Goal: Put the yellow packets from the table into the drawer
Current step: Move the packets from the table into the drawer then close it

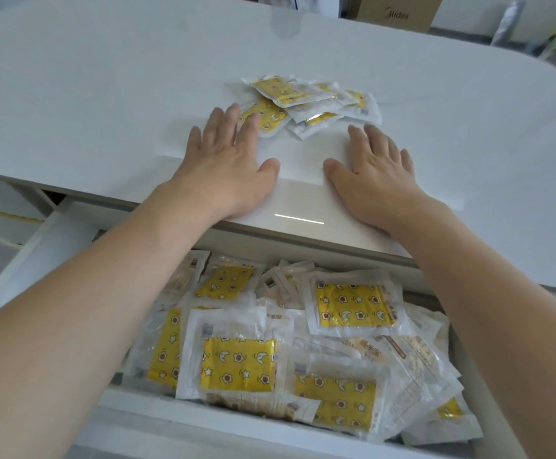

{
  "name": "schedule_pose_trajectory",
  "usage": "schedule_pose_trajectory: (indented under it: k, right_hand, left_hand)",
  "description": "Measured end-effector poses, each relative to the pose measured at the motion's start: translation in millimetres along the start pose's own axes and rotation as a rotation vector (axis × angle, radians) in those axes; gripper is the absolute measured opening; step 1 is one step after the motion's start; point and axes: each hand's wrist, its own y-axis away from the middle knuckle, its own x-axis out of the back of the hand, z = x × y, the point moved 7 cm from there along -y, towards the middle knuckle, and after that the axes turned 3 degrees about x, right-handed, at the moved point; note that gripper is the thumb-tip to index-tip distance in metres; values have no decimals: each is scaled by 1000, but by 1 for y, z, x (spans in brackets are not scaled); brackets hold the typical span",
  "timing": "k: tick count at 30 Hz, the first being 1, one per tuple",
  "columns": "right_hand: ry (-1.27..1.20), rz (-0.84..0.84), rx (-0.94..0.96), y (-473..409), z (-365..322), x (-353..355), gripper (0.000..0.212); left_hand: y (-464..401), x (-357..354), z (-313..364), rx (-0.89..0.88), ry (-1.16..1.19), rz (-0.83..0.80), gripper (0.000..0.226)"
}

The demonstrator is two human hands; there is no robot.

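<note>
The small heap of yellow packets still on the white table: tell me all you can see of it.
The heap of yellow packets lies on the white table, beyond both hands. They are flat clear-plastic sachets with white edges and yellow patterned inserts, overlapping loosely at mixed angles. The left hand's straight fingertips overlap its nearest packet; the right hand lies flat, just short of it.

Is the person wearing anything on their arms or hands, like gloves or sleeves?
No. The left hand and the right hand are both bare, with no gloves, rings or watch showing. Both forearms are bare too; no sleeve shows anywhere in the picture.
</note>
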Motion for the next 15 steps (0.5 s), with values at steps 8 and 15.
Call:
schedule_pose_trajectory:
  k: [8,15]
  right_hand:
    - [11,16,13,-46,5,-2,68]
    - [-25,53,56,-65,2,1,66]
  left_hand:
    - [-47,8,15,-158,22,100,75]
    - [-64,7,19,-182,23,106,75]
